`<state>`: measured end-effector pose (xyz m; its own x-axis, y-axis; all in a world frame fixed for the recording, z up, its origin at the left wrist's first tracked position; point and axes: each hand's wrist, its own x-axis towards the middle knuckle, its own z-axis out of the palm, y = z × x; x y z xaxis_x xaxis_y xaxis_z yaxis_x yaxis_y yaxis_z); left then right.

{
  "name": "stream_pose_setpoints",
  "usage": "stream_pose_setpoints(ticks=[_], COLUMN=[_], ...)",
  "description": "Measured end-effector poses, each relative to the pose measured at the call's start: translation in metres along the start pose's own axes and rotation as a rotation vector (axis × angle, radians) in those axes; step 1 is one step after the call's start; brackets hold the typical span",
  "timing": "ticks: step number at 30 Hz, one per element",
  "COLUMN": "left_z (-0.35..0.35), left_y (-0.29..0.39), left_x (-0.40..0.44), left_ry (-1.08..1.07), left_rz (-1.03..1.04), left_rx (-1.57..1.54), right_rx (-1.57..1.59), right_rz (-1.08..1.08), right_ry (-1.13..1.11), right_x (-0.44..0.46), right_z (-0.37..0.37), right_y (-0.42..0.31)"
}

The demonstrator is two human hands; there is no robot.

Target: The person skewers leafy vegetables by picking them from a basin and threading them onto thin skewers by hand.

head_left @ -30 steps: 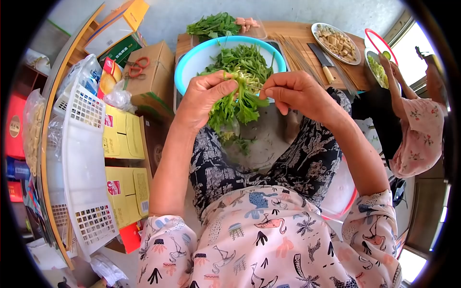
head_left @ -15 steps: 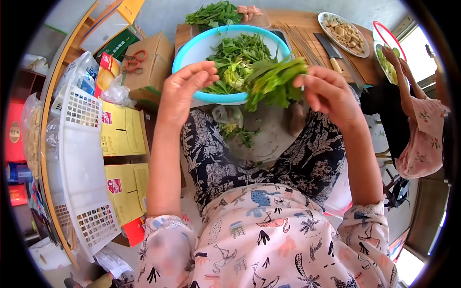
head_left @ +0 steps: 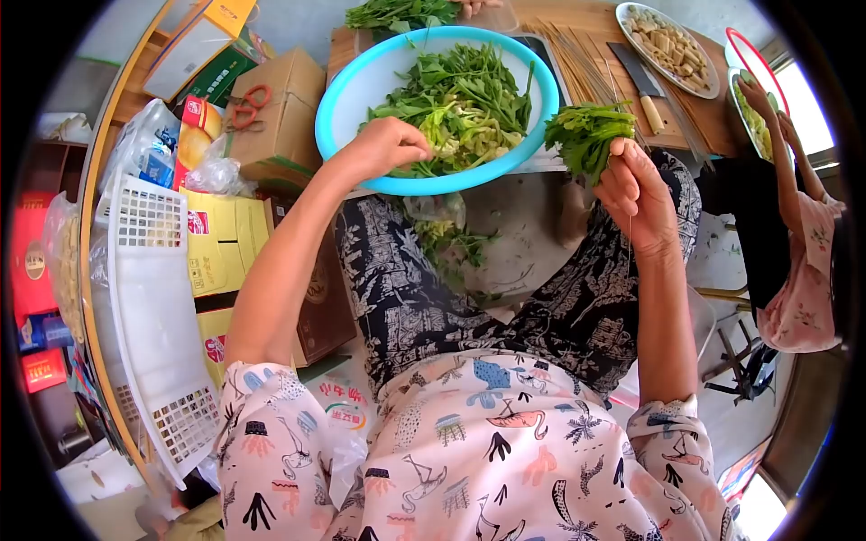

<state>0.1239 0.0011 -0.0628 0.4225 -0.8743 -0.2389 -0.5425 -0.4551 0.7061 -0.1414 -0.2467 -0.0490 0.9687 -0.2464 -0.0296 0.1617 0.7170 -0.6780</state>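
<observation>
My right hand [head_left: 636,194] is closed round a thin skewer [head_left: 629,242] that carries a folded bunch of leafy greens [head_left: 585,135], held just right of the basin. Over the near left part of a white basin with a blue rim [head_left: 327,117] is my left hand [head_left: 390,147], its fingers curled and pinched together beside the loose greens [head_left: 478,99]. Whatever those fingertips hold, if anything, is hidden. More greens fill the middle of the basin, some leafy, some pale and yellowish.
On the wooden table lie thin skewers [head_left: 570,72], a cleaver [head_left: 636,70] and an oval plate of cut food pieces [head_left: 667,45]. Red-handled scissors [head_left: 250,106] rest on a carton [head_left: 287,113]. A white plastic rack [head_left: 149,316] stands left. Another person [head_left: 798,216] works at right.
My left hand has come down over the basin, and its fingers have closed by the greens. My right hand has moved right and lower with the bunch, away from the basin.
</observation>
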Motion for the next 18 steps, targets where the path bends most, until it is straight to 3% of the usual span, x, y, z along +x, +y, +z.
stream_pose_setpoints(ticks=[3, 6, 13, 15, 18], left_z=[0.001, 0.01, 0.008, -0.008, -0.035], left_y=[0.002, 0.005, -0.001, 0.01, 0.024], left_x=[0.016, 0.031, 0.043, 0.032, 0.011], left_ry=[-0.036, 0.122, -0.009, 0.181, 0.335], left_rz=[-0.111, -0.062, -0.072, -0.07, 0.169], left_rx=[0.188, 0.0, 0.003, -0.307, -0.643], right_rx=[-0.027, -0.14, -0.169, -0.191, -0.24], right_rz=[-0.003, 0.015, 0.038, 0.037, 0.049], right_ry=[0.011, -0.012, 0.011, 0.007, 0.008], right_x=[0.001, 0.003, 0.004, 0.004, 0.005], right_z=[0.002, 0.006, 0.006, 0.003, 0.008], right_y=[-0.002, -0.001, 0.002, 0.004, 0.006])
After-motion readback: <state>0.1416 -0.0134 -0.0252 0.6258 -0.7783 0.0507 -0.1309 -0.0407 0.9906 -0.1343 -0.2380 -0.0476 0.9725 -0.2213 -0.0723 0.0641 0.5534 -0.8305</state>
